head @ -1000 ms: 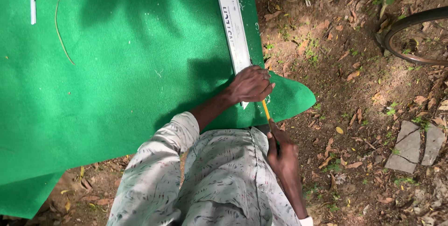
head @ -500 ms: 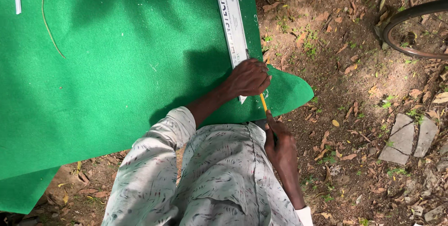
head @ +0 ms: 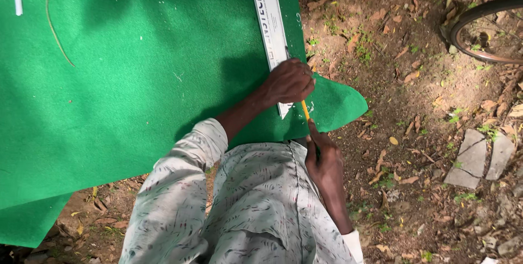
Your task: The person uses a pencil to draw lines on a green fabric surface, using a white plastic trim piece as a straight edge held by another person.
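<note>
While pressed flat, left hand [head: 289, 81] on one ruler [head: 268, 21]; right hand's [head: 324, 160] grip round one pencil [head: 305, 110]

A bright green felt sheet [head: 136, 79] is being crossed by a white ruler [head: 268, 19] with grey markings. A yellow pencil [head: 305, 110] is being shown against it. A pale grey shirt [head: 245, 204] with faint dashes is being worn.

Green felt sheet [head: 125, 89]: large, flat on bare ground, filling the left and centre of the frame, its rounded corner projecting at centre right. White metal ruler [head: 269, 24]: long, straight, lying on the sheet, running from top centre down to mid-frame. Yellow pencil [head: 305, 110]: slim, tilted, its tip on the sheet just beside the ruler's lower end.
</note>
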